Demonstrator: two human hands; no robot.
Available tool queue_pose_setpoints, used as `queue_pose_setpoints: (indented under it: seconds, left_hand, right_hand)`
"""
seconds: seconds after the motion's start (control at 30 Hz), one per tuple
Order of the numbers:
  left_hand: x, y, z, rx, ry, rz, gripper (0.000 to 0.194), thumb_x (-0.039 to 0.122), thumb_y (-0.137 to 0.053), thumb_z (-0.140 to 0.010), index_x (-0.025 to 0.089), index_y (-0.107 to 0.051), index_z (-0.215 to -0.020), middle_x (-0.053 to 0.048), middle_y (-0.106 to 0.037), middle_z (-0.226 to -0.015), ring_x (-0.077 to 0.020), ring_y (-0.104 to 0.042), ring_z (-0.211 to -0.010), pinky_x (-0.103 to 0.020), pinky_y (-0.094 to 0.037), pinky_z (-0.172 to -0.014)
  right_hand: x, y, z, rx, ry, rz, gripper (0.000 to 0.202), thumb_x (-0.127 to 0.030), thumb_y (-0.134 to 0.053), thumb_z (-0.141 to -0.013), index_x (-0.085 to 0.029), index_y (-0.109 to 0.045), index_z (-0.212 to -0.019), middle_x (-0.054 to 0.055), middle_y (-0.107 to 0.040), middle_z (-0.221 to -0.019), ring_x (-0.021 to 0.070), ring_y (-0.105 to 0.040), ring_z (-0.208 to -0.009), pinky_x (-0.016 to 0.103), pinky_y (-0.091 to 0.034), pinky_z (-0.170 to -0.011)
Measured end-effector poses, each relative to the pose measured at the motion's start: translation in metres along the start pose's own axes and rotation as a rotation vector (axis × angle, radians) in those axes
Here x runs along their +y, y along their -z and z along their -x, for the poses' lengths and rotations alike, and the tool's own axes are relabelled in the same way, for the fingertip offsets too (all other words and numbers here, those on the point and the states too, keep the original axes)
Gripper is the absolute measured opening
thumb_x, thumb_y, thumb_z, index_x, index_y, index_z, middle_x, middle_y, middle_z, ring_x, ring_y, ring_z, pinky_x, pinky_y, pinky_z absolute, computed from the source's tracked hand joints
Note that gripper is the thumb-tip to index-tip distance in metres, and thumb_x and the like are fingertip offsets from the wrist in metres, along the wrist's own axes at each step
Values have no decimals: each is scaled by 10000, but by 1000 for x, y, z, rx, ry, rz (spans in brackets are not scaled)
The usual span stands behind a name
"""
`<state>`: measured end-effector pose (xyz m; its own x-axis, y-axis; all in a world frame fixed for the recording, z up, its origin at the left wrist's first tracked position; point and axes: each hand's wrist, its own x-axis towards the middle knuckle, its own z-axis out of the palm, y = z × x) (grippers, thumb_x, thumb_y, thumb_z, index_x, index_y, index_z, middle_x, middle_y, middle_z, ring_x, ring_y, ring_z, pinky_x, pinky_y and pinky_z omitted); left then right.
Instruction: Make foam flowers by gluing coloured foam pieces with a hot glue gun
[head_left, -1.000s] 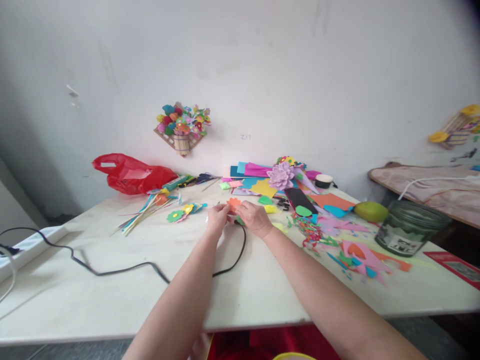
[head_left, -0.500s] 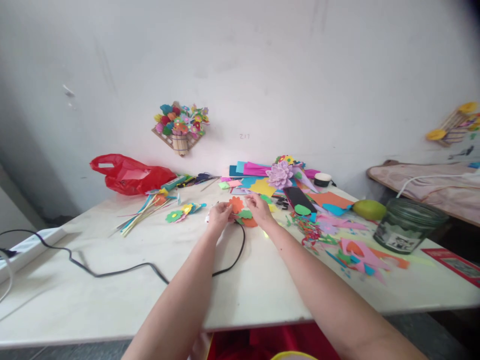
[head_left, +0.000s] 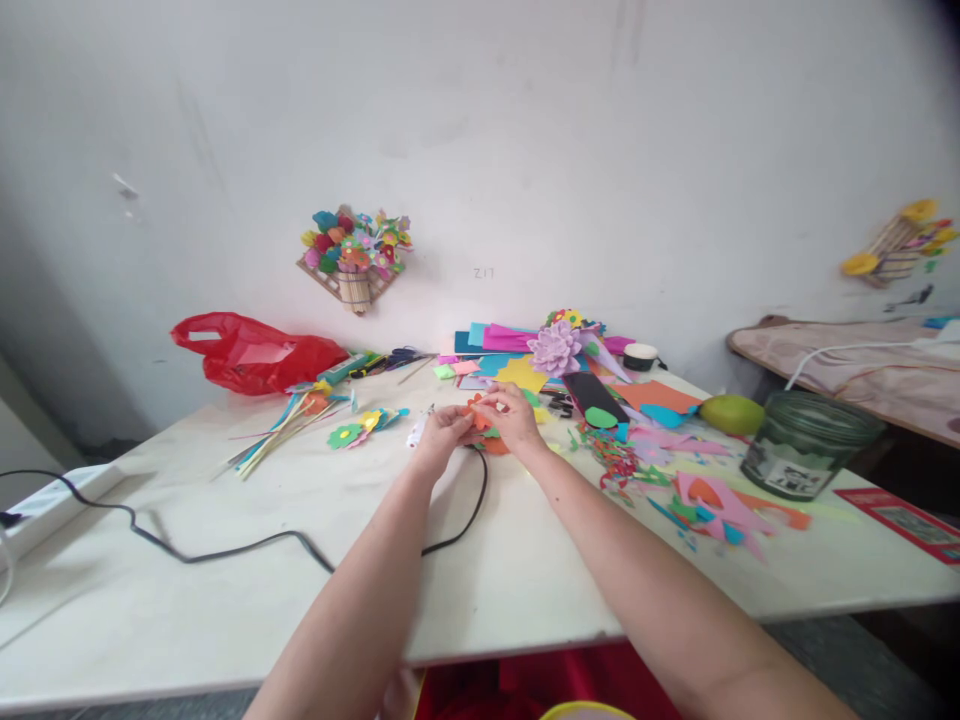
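My left hand (head_left: 448,432) is closed on an orange flower cut-out (head_left: 475,411) above the middle of the table. Close against it on the right, my right hand (head_left: 512,415) has its fingers pinched at the flower; anything small between them is hidden. Beneath and beside the fingers lie green and orange pieces (head_left: 496,445). A small white object (head_left: 415,432) sits just left of my left hand, partly covered. Farther left are layered flowers with a green one (head_left: 345,436) in front.
A black cable (head_left: 217,552) runs from the white power strip (head_left: 67,505) under my left arm. Yellow and blue strips, a red bag (head_left: 259,355), colored sheets, a phone (head_left: 592,397), foam scraps, a green fruit (head_left: 731,414) and a glass jar (head_left: 806,445) surround the hands.
My right hand has moved left and closed in on the orange flower, beside my left hand. The flower is now more covered by fingers. The whole view has shifted slightly.
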<state>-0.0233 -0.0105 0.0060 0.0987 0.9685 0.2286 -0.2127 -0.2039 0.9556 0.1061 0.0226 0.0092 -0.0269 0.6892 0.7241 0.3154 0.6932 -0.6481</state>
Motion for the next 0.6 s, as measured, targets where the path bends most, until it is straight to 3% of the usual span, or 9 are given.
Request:
queue_pose_setpoints:
  seconds: [0.2, 0.43, 0.6]
  left_hand:
    - [-2, 3, 0, -34, 17, 84, 283, 294, -659, -603, 111, -580, -804, -42, -623, -717, -139, -602, -674, -286, -504, -659]
    - [1, 2, 0, -2, 76, 161, 258, 232, -675, -589, 110, -557, -783, -47, -630, -687, -181, -627, -692, -284, -509, -625]
    - [2, 2, 1, -2, 84, 198, 229, 208, -671, -591, 114, -555, -765, -41, -632, -677, -177, -628, -678, -270, -507, -606]
  right_hand:
    - [7, -4, 0, 13, -35, -84, 168, -319, -578, -688, -176, -664, -701, 77, -551, -986, 165, -458, -1002, 293, -350, -867]
    - [9, -4, 1, -104, -140, -222, 256, -386, -524, -719, -188, -676, -774, 76, -512, -1145, 173, -442, -1063, 310, -352, -881]
    - [4, 2, 1, -172, -157, -275, 230, -346, -515, -724, -210, -680, -810, 47, -505, -1170, 169, -440, -1068, 324, -323, -915]
